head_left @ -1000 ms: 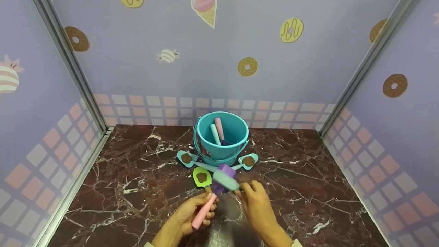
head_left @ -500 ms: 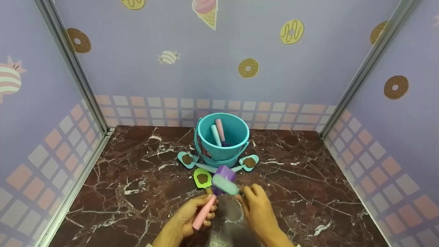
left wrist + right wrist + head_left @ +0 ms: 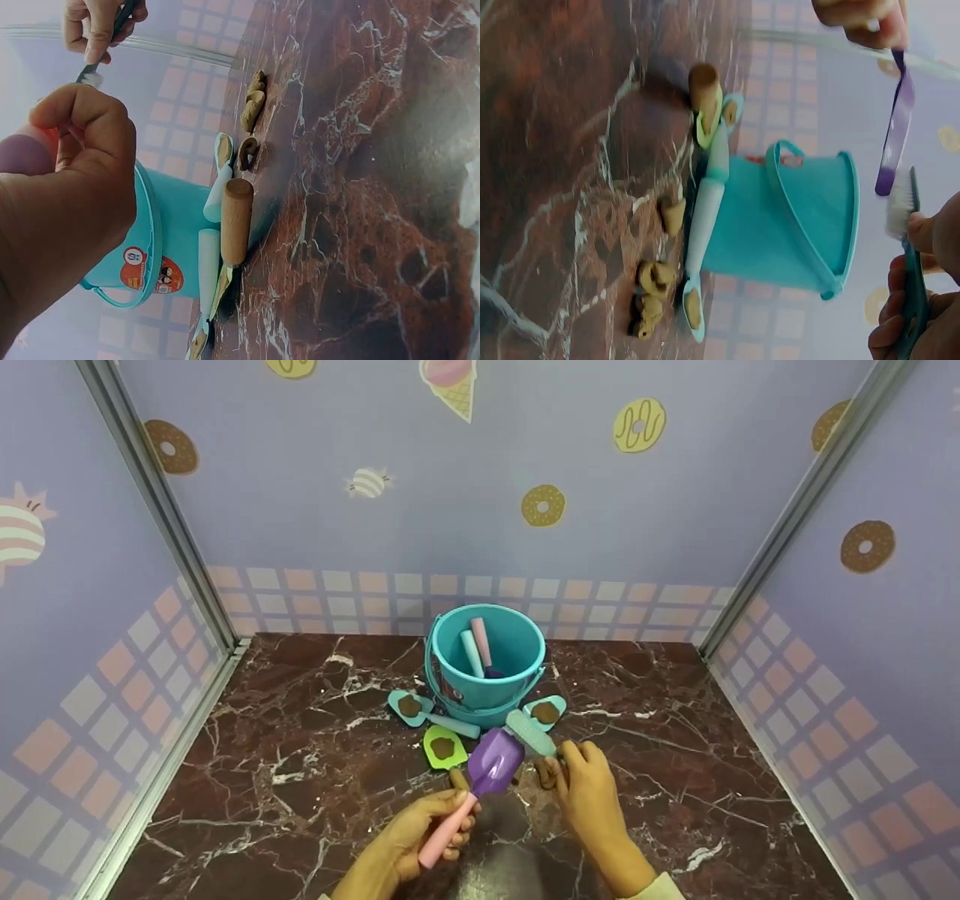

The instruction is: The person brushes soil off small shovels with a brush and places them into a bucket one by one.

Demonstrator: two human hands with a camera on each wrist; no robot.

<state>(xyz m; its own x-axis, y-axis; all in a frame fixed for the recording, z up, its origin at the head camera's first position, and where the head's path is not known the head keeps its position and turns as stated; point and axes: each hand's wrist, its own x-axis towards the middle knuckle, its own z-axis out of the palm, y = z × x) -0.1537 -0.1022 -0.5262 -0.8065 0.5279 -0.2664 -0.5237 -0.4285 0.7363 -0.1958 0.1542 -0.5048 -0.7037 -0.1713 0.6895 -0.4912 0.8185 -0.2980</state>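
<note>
The pale-green, white-bristled oblong brush has moved from across the pink-handled, glossy purple shovel to its upper right edge. The right hand has shifted rightward too, baring the blade.

Brush bristles blurred, sticker lettering too small, ice-cream print cut off

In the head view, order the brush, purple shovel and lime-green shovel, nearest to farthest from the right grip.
1. Brush: held in the right grip.
2. Purple shovel: left of it, in the left grip.
3. Lime-green shovel: farther left.
</note>
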